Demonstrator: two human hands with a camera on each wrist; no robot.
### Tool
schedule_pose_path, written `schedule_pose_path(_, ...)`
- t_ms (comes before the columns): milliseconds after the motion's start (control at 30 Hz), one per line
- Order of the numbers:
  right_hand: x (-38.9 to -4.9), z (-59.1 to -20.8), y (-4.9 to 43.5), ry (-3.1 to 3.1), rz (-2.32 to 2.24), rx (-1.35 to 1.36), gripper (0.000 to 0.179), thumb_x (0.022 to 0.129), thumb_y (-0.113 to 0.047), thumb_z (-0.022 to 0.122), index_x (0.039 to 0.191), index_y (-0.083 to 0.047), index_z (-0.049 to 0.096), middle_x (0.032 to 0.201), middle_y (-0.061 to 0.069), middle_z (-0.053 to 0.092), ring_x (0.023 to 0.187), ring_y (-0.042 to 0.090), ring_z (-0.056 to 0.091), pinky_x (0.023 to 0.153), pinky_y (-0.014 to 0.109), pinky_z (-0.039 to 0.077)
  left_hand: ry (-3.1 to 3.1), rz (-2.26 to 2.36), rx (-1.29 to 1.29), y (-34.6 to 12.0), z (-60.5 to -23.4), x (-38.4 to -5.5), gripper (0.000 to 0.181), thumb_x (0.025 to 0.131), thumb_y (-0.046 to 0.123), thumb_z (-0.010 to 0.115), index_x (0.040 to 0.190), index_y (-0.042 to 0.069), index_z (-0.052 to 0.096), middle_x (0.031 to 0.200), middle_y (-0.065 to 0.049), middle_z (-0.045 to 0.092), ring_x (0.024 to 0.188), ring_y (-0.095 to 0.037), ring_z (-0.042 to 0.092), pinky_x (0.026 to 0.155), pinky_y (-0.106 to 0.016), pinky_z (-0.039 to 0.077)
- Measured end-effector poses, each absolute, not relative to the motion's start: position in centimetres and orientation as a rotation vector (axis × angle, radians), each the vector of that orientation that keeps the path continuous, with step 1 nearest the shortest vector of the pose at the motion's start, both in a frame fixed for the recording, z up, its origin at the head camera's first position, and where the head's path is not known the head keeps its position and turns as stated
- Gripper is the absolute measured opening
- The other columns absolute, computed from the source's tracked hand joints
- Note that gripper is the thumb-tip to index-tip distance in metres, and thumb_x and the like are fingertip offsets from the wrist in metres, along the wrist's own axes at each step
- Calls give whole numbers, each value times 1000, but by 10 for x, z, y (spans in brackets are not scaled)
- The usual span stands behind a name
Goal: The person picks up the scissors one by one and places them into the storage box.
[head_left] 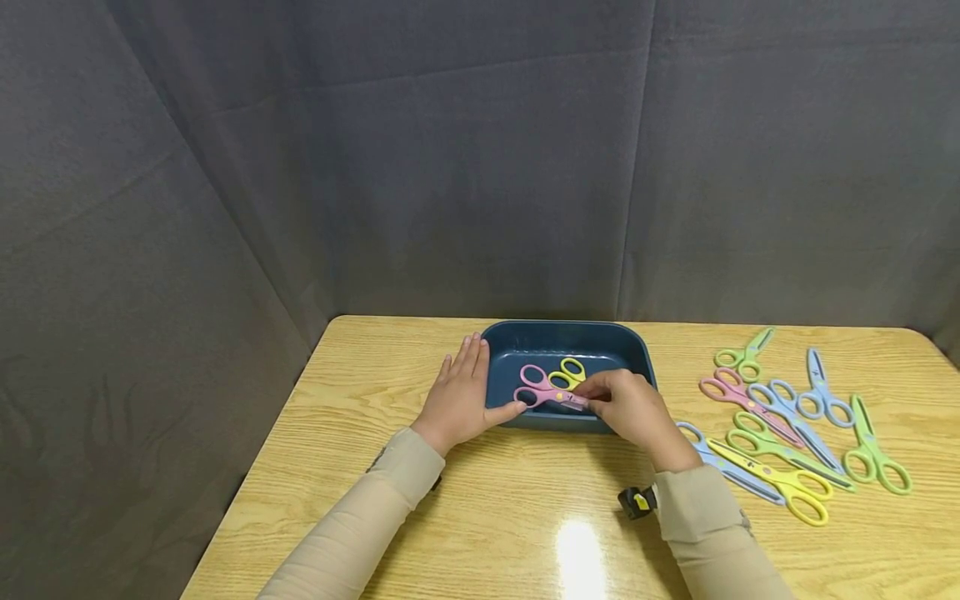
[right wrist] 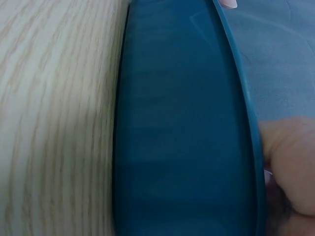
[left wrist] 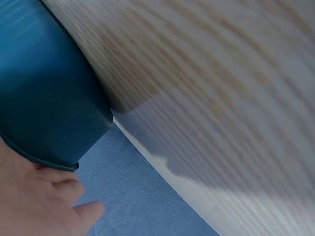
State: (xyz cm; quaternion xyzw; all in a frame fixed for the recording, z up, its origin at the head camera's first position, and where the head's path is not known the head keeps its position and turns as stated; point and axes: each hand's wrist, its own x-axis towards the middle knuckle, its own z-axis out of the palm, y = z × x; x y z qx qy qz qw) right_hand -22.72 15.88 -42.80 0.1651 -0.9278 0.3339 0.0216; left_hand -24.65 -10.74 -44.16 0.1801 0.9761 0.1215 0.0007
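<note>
A dark blue tray stands on the table, with yellow-handled scissors lying inside it. My right hand is over the tray's right part and pinches pink scissors by the blade end, their handle loops pointing left. My left hand rests with straight fingers along the tray's left rim, its thumb reaching over the front edge near the pink loops. In the left wrist view the left hand touches the tray's rim. The right wrist view shows the right hand just past the tray's front wall.
To the right lie several loose scissors: green scissors, blue scissors, pink scissors and yellow scissors among them, some overlapping. A grey curtain hangs behind the wooden table.
</note>
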Motion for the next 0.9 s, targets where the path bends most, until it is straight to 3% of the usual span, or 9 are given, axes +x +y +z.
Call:
schedule_pose_path(600, -238, -425, 157, -3038, 1100, 523, 15, 87, 5, 72, 95, -5, 80, 91, 4, 77, 85, 20, 71, 80, 45, 57, 3063, 386, 570, -108, -442, -246, 114, 88, 77, 52, 161, -1, 13, 169, -15, 6, 156, -29, 2, 124, -48, 7)
schedule_pose_path(900, -241, -427, 157, -3077, 1046, 558, 10, 91, -4, 73, 94, -10, 80, 92, 0, 75, 82, 16, 68, 76, 43, 55, 3067, 401, 582, -108, -441, -245, 113, 89, 76, 52, 160, -2, 14, 169, -16, 8, 156, -31, 5, 124, -50, 9)
